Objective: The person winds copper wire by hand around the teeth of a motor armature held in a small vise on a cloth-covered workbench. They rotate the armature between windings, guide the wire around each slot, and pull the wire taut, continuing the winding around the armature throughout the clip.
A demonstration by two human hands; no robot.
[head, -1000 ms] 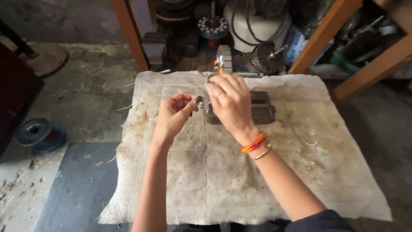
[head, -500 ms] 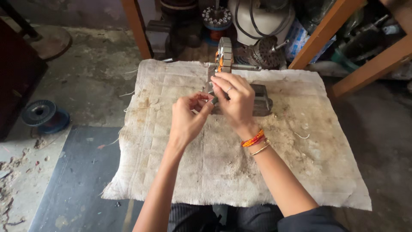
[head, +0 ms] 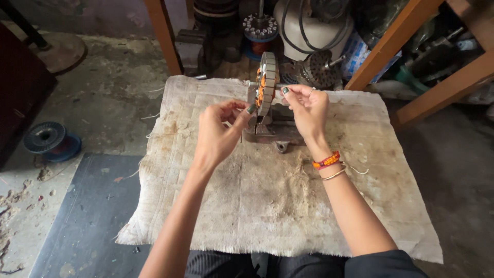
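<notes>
1. The left hand (head: 218, 135) is raised, fingers curled, fingertips pinched against the stator ring (head: 266, 82).
2. The right hand (head: 307, 105) is pinched on the ring's opposite edge.
3. The ring is held upright on a metal stand (head: 272, 131), upon a worn cloth (head: 267, 206).

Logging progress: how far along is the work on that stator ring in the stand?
Done: stator ring stands on edge in its metal stand, orange windings on part of it. In hand: left hand and right hand pinch at its rim. Left: remaining slots look bare.
</notes>
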